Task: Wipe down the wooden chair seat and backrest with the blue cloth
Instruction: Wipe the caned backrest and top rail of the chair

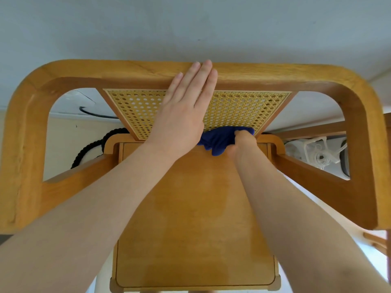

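Note:
I look straight down on a wooden chair with a flat seat point(190, 218) and a woven cane backrest panel point(243, 108) under a curved top rail point(275, 75). My left hand point(186, 108) lies flat and open against the cane panel, its fingertips on the top rail. My right hand point(241, 142) is closed on the crumpled blue cloth point(218, 140) and presses it into the corner where the cane panel meets the back of the seat. Part of the cloth is hidden under my right hand.
The chair's curved armrests point(23, 144) wrap around both sides. A grey wall point(190, 28) stands just behind the chair. A black ribbed hose point(93, 144) lies on the floor at left, and a white fan-like object point(313, 153) sits at right.

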